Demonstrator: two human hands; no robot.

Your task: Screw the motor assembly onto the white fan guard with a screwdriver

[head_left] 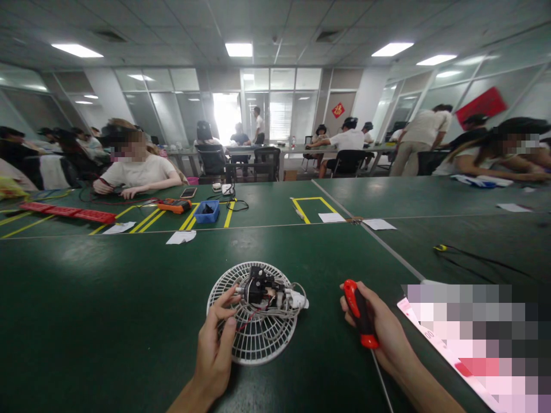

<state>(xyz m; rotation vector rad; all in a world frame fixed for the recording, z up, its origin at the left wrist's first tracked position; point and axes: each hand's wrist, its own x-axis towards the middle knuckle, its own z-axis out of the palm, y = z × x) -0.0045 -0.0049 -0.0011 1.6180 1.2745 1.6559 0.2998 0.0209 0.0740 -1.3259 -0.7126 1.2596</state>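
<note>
A white round fan grille (252,344) lies flat on the green table (107,310) in front of me. A black motor assembly (259,288) with white wires and a white plug sits on top of it. My left hand (215,344) reaches over the grille, its fingertips pinching at the motor's left side. To the right, my right hand (383,332) is wrapped round a screwdriver (360,315) with a red and black handle; its thin metal shaft points down toward me.
A blue tray (207,211), an orange meter (174,205), red strips (64,211) and paper slips lie on the far table half. A black cable (473,258) lies at right. Several people sit or stand at tables around the room.
</note>
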